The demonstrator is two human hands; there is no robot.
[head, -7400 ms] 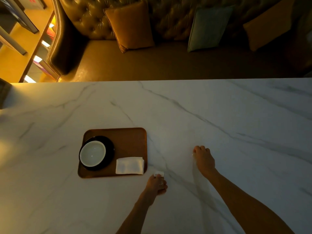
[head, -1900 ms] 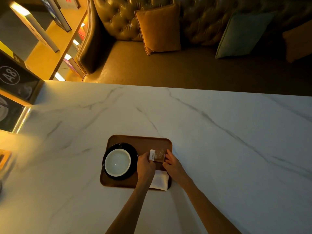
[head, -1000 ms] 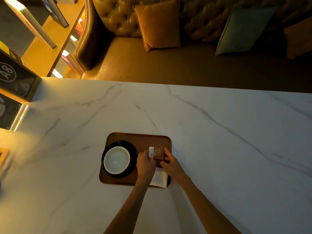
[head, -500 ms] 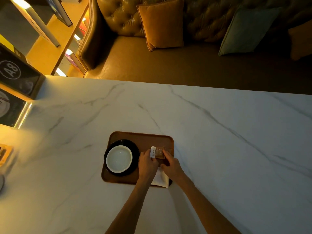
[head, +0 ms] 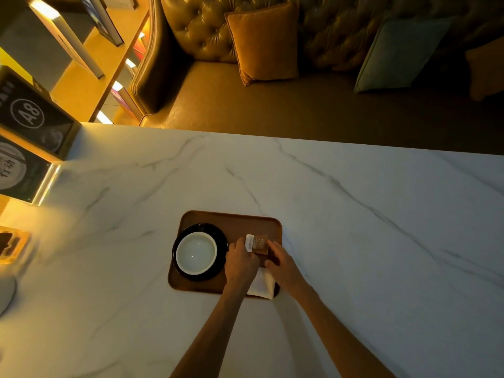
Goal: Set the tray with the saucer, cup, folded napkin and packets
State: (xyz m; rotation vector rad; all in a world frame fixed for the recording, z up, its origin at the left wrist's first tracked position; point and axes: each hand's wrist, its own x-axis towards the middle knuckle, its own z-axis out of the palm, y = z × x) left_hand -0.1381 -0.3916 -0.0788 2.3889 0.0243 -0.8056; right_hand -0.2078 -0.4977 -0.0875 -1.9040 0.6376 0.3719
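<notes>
A brown tray [head: 234, 222] lies on the white marble table. On its left half a black saucer [head: 222, 242] carries a white cup [head: 196, 253]. A folded white napkin [head: 261, 285] lies at the tray's near right corner, mostly under my hands. Just beyond it, on the tray, are a white packet [head: 249, 242] and a brown packet [head: 260, 244] side by side. My left hand [head: 241, 264] pinches the white packet's left edge. My right hand [head: 283, 268] touches the brown packet's right edge with its fingertips.
Dark sign boxes [head: 30, 132] marked A8 stand at the table's left edge, with a small orange-lit holder [head: 12, 245] nearer me. Beyond the far table edge is a tufted leather sofa [head: 245, 85] with an orange cushion [head: 263, 42] and a grey-green one [head: 398, 54].
Seconds ago both hands were on the bare table beside the tray, the left on a white packet. Now both packets sit on the tray above the napkin, and the hands have hardly moved lately.
</notes>
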